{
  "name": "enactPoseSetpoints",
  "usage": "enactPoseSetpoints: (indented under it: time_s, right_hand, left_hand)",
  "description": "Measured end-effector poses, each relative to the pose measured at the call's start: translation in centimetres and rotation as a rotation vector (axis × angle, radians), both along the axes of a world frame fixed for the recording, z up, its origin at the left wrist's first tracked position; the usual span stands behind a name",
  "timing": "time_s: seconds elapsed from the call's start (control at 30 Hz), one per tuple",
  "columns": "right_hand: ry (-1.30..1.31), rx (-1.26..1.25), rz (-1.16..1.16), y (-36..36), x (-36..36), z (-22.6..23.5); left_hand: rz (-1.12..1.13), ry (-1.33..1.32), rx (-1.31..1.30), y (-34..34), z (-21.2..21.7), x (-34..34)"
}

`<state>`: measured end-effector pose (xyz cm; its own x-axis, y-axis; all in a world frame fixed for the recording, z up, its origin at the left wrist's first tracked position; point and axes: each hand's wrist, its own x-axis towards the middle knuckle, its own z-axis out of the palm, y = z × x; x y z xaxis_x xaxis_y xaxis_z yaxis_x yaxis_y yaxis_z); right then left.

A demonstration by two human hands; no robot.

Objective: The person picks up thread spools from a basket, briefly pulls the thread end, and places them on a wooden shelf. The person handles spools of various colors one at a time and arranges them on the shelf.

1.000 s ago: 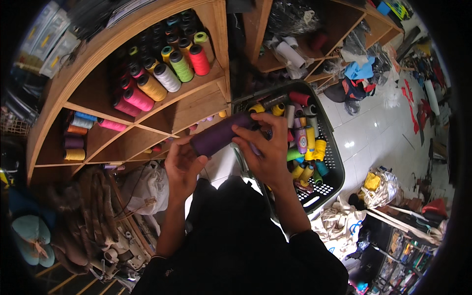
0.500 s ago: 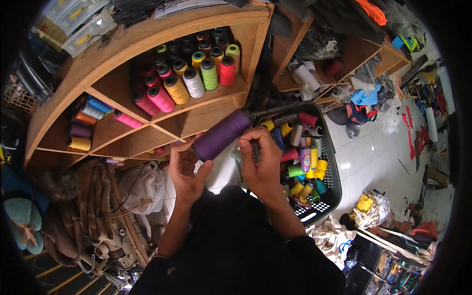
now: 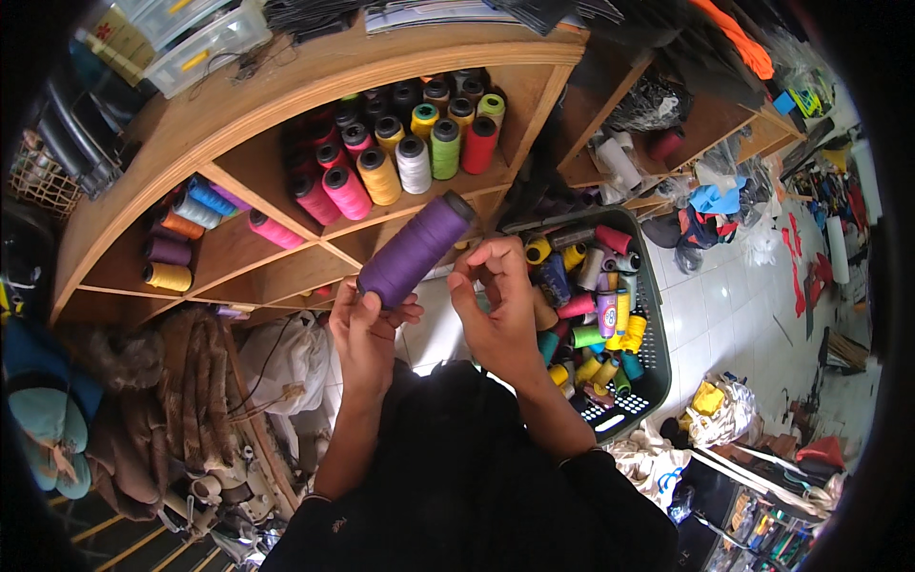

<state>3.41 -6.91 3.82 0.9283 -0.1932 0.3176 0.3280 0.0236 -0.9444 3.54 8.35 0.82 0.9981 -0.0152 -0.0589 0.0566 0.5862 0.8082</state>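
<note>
A large purple thread spool is tilted in front of my chest, its dark end toward the upper right. Around its lower end close the thumb and fingers of my left hand. My right hand is just right of the spool, apart from it, with fingers curled toward the thumb; any thread between them is too fine to make out. Beyond the spool, rows of upright spools stand in a compartment of the wooden shelf, among them a white spool and a red spool.
A dark green perforated basket full of mixed small spools stands at my right. More spools, including a yellow spool, lie in the left compartments. A white plastic bag is at lower left. Cloth bags lie on the tiled floor at lower right.
The spool has tipped more upright, and my left hand now wraps its lower end. My right hand has come away from the spool's side. The view has shifted slightly.
</note>
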Motion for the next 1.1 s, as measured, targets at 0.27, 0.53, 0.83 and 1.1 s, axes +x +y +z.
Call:
enactPoseSetpoints:
  time_s: [0.27,0.53,0.83,1.1]
  right_hand:
    - [0.096,0.167,0.218,2.4,1.0,0.6]
    - [0.002,-0.172,0.101,3.7,1.6,0.9]
    - [-0.038,-0.426,0.077,4.9,2.5,1.7]
    - [0.25,0.269,0.576,4.7,3.9,1.0]
  left_hand:
    - [-0.049,0.267,-0.205,2.5,0.9,0.7]
    - [-0.125,0.295,-0.412,5.1,1.0,1.7]
    - [-0.189,0.401,-0.512,5.9,2.1,1.8]
    - [-0.551,0.296,-0.649,7.6,1.2,1.4]
